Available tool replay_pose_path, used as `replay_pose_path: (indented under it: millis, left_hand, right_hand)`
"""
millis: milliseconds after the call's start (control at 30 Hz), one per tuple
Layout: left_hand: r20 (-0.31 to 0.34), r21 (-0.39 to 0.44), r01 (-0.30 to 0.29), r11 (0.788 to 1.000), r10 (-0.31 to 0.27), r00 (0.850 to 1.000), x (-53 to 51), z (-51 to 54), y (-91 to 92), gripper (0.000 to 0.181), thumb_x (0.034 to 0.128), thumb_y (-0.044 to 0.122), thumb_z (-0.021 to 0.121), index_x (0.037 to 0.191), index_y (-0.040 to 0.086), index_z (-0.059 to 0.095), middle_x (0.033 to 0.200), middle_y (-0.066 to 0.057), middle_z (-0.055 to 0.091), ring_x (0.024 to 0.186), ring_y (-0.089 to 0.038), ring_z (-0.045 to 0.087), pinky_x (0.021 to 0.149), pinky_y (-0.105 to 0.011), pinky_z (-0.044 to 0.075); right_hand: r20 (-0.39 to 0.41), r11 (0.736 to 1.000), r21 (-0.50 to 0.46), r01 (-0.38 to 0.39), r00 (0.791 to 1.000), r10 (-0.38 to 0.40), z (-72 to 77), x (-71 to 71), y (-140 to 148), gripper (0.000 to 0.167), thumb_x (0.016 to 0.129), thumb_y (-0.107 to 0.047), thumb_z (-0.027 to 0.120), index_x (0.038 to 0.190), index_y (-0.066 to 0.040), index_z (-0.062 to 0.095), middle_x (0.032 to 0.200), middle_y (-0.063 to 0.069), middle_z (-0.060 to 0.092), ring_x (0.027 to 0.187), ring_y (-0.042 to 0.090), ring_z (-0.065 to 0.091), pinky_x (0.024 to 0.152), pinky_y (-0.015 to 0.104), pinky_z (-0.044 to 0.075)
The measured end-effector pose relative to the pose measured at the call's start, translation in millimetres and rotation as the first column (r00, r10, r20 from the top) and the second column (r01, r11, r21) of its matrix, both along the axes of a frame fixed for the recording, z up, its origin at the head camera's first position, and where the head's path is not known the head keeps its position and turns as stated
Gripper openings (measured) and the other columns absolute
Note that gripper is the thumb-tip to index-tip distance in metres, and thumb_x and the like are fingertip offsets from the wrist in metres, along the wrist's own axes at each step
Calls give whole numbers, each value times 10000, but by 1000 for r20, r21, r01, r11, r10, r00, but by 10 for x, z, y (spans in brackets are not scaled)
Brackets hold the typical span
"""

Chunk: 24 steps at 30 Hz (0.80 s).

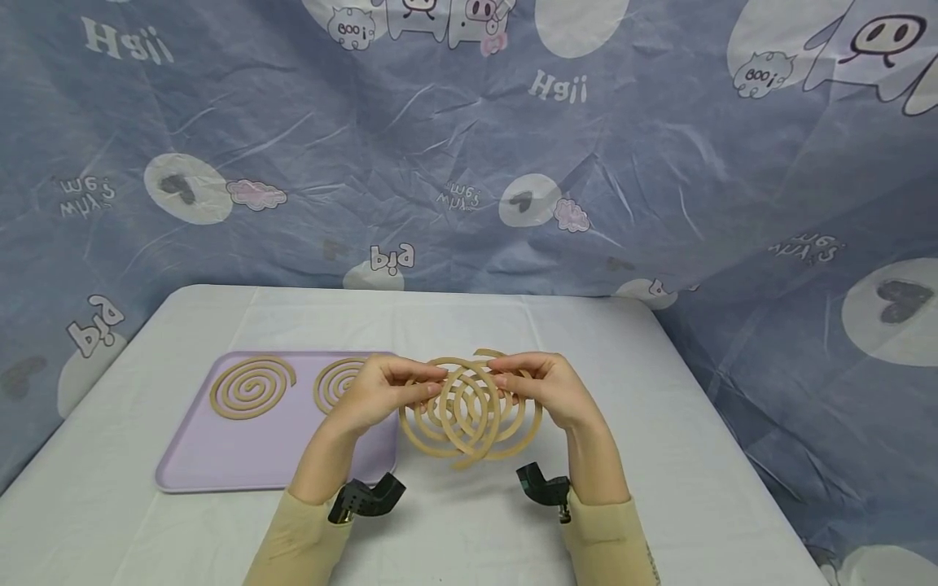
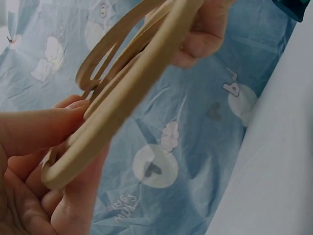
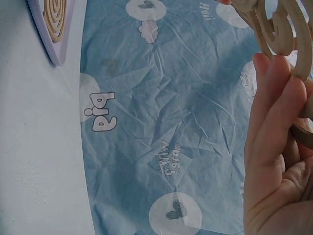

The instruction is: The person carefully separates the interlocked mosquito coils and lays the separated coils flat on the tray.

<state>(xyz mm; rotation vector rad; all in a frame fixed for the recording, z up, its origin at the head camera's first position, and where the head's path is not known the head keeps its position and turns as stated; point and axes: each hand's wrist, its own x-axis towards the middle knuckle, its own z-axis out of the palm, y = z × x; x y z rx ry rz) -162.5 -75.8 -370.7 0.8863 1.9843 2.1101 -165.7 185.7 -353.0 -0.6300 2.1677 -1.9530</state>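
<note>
Two tan mosquito coils, a left one (image 1: 419, 444) and a right one (image 1: 531, 436), overlap with their rings crossing in front of me, raised above the table. My left hand (image 1: 372, 396) pinches the left side between thumb and fingers. On the other side my right hand (image 1: 553, 389) pinches the rings the same way. In the left wrist view the coils (image 2: 117, 110) appear edge-on, slanting from the left fingers up to the right hand (image 2: 208, 41). The right wrist view catches only part of the rings (image 3: 302, 44) above the right fingers.
To the left a lilac tray (image 1: 234, 465) lies on the white table (image 1: 689, 488). It bears one tan coil (image 1: 252, 391) at its left and another coil (image 1: 318, 389) partly hidden behind my left hand. A patterned blue cloth (image 1: 410, 163) hangs behind the table.
</note>
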Motion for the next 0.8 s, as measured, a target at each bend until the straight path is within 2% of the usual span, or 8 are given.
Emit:
replay_pose_path:
  millis: [133,333,467,567,667,800]
  left_hand:
    - [-28,-60,58,996,-60,998,-2,12,-75,201,837,-57,645,1020,-138,658,768,-140,683,589,-87,588,524,-218,506]
    - [-18,-189,110,976,-115,993,7,28,-185,198,833,-6,669,1008,-100,683,760,-97,693,594,-83,580,525,-259,503]
    - [-20,-214,149,965,-157,987,5,32,-220,201,838,-3,664,1015,-96,683,756,-121,688,586,-97,580,515,-251,496]
    - [-19,-207,158,965,-166,986,5,28,-224,205,840,7,667,1025,-80,687,767,-114,693,589,-99,584,519,-239,498]
    - [-13,-171,131,976,-135,991,2,16,-212,210,841,4,667,1028,-90,680,779,-94,698,601,-96,592,533,-246,510]
    - [-22,-79,77,994,-79,997,-12,0,-182,217,840,-33,655,1029,-138,653,804,-106,697,609,-97,601,539,-260,520]
  right_hand:
    - [14,998,29,-57,998,56,13,6,14,287,856,10,644,1081,183,596,803,29,681,625,99,586,550,204,508]
    - [6,979,61,-194,981,194,13,12,35,296,860,-7,648,1061,202,592,771,36,677,591,119,585,521,215,492]
    - [-28,966,76,-247,968,249,-9,1,51,269,864,4,640,1047,197,602,774,48,687,591,141,597,523,238,501]
    - [-46,965,95,-242,968,247,-17,-6,68,256,864,7,638,1044,187,611,774,58,689,592,142,601,521,245,502]
    - [-43,975,95,-199,978,204,-17,-10,79,255,867,13,632,1052,187,608,793,55,691,601,124,600,524,233,501]
    - [-45,992,61,-115,992,117,-17,-16,73,250,872,24,620,1071,175,607,856,29,700,645,108,603,557,224,507]
